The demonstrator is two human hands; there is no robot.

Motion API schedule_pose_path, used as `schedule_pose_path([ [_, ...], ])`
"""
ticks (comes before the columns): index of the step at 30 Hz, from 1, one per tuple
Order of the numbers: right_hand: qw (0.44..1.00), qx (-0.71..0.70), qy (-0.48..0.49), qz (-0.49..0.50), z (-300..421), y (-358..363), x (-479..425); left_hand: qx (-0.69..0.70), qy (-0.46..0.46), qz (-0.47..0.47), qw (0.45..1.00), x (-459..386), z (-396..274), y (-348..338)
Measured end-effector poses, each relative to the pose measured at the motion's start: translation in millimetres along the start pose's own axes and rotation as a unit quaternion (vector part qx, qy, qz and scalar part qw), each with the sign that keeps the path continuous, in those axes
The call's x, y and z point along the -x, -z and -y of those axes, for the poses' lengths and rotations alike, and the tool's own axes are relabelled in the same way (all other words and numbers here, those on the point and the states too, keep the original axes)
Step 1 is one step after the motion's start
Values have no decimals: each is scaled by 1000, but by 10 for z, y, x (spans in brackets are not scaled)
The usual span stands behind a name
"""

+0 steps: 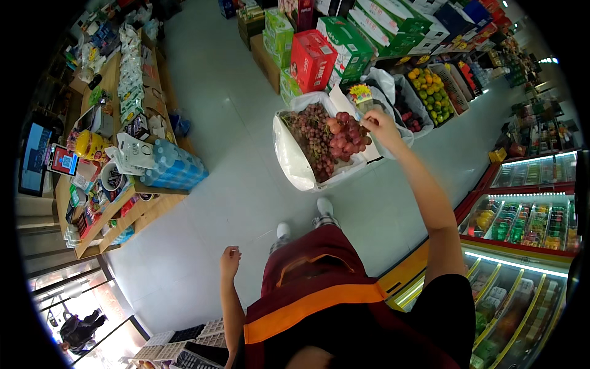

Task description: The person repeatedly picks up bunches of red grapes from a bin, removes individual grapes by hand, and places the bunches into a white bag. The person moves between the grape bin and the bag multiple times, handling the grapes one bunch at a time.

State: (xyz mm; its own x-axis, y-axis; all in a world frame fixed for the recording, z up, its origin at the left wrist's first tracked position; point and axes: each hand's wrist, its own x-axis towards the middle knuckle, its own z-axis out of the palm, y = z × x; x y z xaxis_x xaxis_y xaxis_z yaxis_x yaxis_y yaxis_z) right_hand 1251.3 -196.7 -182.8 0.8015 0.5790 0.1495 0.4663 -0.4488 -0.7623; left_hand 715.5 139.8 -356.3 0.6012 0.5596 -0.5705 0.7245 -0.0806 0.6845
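My right hand (379, 125) is closed at the stem end of a large bunch of red grapes (348, 137), which hangs above the right part of a lined crate (295, 173). Smaller dark red grapes (315, 124) fill that crate, and a white plastic liner covers its near left side. My left hand (230, 259) hangs low at my left side over the floor, fingers curled, with nothing visible in it. A bright price sign (360, 93) stands behind the bunch.
Beyond the crate are stacked drink cartons (313, 60). Crates of dark fruit (411, 117) and green-orange citrus (431, 92) stand to the right. A wooden counter (124, 198) with wrapped bottles (173, 166) is at left, lit refrigerated cases (521, 221) at right. A person (80, 330) is outside, lower left.
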Motion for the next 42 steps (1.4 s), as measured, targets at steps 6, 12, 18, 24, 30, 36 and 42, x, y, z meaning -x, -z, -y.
schedule_pose_path([
  [6,996,7,-80,41,-1679,-701,97,-24,156,-3,988,201,97,-328],
  [12,983,-14,-137,123,-2771,-1136,183,193,420,63,885,1014,1102,-741],
  [18,981,-6,-135,137,-3625,-1301,141,100,459,97,877,844,-175,-1916],
  [24,974,15,-171,148,-3767,-1300,147,57,283,87,953,179,-1610,-2437],
  [30,962,114,-158,190,-4068,-1773,165,37,199,83,976,-39,-2109,-2654],
  [36,926,201,-255,195,-4205,-2357,398,38,256,20,966,686,-1291,-2761],
  [42,927,163,-330,72,-3816,-2589,471,121,363,-3,924,1489,-524,-2978],
])
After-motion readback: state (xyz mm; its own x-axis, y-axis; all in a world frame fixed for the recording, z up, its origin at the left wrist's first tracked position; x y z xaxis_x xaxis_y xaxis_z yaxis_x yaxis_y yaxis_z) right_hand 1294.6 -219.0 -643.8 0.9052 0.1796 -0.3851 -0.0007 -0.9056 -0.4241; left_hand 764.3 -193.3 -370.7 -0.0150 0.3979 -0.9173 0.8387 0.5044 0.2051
